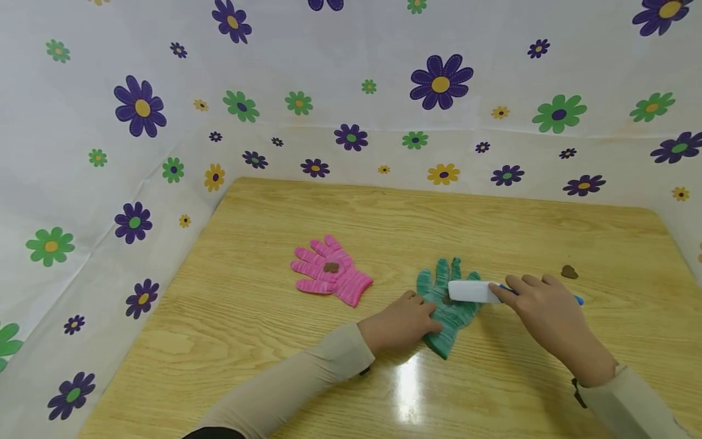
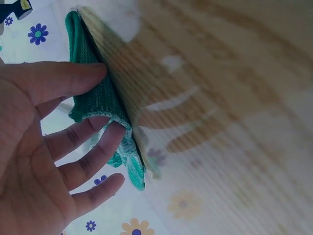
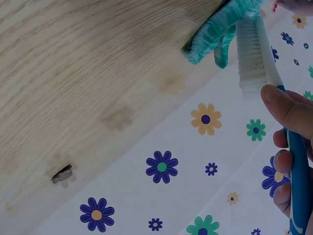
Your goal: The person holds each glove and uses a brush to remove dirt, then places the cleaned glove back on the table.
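Note:
A green knitted glove (image 1: pixel 455 308) lies on the table, fingers toward the far side. My left hand (image 1: pixel 399 323) rests at its left edge; the thumb (image 2: pixel 85 78) and some fingertips press the cuff and side, the fingers spread and slightly bent. My right hand (image 1: pixel 548 311) grips the blue handle (image 3: pixel 298 181) of a white-headed brush (image 1: pixel 473 291). The bristles (image 3: pixel 249 61) face down over the glove's palm, where a brown patch (image 1: pixel 446 300) shows partly from under the head. Whether the bristles touch the cloth is hard to tell.
A pink knitted glove (image 1: pixel 351 285) with a brown patch (image 1: pixel 331 267) on it lies to the left. One small brown lump (image 1: pixel 569 272) sits on the wooden table (image 1: pixel 247 341) at the right. White flower-patterned cloth (image 1: pixel 329 61) hangs behind and at the sides.

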Action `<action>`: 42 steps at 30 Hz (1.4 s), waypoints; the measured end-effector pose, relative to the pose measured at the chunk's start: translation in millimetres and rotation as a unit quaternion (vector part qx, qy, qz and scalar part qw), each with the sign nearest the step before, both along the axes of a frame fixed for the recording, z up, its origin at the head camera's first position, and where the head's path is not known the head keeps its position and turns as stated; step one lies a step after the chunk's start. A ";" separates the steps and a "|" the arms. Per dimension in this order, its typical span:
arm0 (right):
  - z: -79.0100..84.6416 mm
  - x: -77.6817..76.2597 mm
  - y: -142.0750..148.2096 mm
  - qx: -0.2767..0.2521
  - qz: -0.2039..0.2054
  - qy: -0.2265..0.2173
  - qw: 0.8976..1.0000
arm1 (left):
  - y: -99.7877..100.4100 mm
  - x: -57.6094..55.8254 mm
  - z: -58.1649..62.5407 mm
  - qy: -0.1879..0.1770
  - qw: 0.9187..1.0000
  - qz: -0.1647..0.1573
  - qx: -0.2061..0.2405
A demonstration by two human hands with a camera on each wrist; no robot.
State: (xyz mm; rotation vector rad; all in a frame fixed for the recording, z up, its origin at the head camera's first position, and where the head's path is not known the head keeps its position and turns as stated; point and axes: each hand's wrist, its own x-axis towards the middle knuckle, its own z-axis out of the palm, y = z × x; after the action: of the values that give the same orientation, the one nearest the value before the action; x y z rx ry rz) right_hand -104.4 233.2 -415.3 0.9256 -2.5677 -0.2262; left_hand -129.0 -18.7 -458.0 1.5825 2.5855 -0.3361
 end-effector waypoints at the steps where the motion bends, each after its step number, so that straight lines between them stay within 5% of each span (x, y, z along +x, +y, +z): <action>1: 0.4 0.5 1.1 -0.002 -0.002 -0.001 1.000 | 0.1 0.3 0.9 -0.001 1.000 0.000 -0.001; 14: -4.5 8.7 -6.4 0.009 0.047 0.020 0.999 | 0.2 0.1 -0.2 -0.003 1.000 -0.003 -0.004; 24: -10.1 -7.9 7.3 -0.042 -0.007 0.008 0.999 | -1.0 1.1 1.1 -0.012 1.000 0.006 0.002; 31: -15.1 -11.6 11.1 -0.133 -0.016 -0.049 0.990 | -2.0 0.8 -0.7 -0.005 1.000 0.001 0.004; 42: -42.9 -11.2 9.1 -0.142 0.055 -0.102 0.983 | 0.2 -1.0 1.5 -0.029 0.999 0.014 -0.002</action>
State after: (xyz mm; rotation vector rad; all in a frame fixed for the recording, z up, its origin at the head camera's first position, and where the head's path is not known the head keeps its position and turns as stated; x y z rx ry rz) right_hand -115.5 242.3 -458.2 1.0198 -2.6264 0.2749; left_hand -129.9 -18.5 -456.5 1.5306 2.5586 -0.2875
